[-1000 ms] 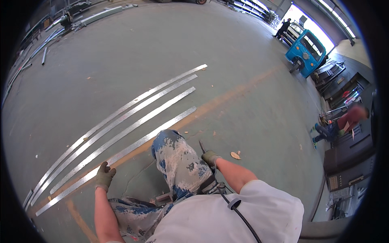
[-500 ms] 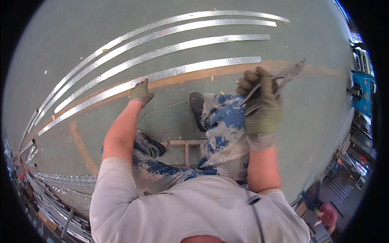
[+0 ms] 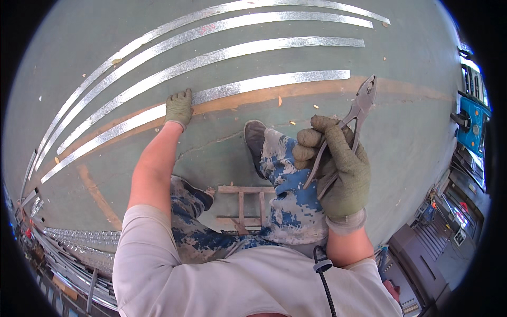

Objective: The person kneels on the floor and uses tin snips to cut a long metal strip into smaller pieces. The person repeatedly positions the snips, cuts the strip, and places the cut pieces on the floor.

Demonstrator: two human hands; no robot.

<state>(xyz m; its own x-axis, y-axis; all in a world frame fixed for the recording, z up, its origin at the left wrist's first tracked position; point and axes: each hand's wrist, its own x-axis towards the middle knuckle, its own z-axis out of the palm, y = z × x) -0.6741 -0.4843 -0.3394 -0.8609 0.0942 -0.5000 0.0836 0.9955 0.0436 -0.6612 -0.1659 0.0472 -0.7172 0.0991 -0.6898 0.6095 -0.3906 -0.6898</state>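
Observation:
Several long, shiny sheet-metal strips lie on the grey-green floor in curved-looking rows. My left hand [image 3: 179, 107], in an olive work glove, is closed over the nearest metal strip [image 3: 253, 85], fingers bent across its far edge; the thumb is hidden. Raised above my right leg, my gloved right hand [image 3: 343, 166] grips grey metal pliers [image 3: 359, 105] by their long handles. Their head points up and away, apart from the strips. The handles are spread, and the exact jaw type is unclear. Beyond the held strip lies another metal strip [image 3: 222, 53].
Under me is a low wooden stool frame [image 3: 241, 208]. Long metal profiles [image 3: 79, 277] are stacked at lower left, beside foil-like silvery strips [image 3: 84, 236]. A blue machine [image 3: 471, 125] stands at far right, with a dark cabinet [image 3: 417, 259] lower right.
My left hand has moved slightly left and up onto the strip, its thumb now out of sight. The right hand has lowered, turning the pliers more upright. The view has shifted a little.

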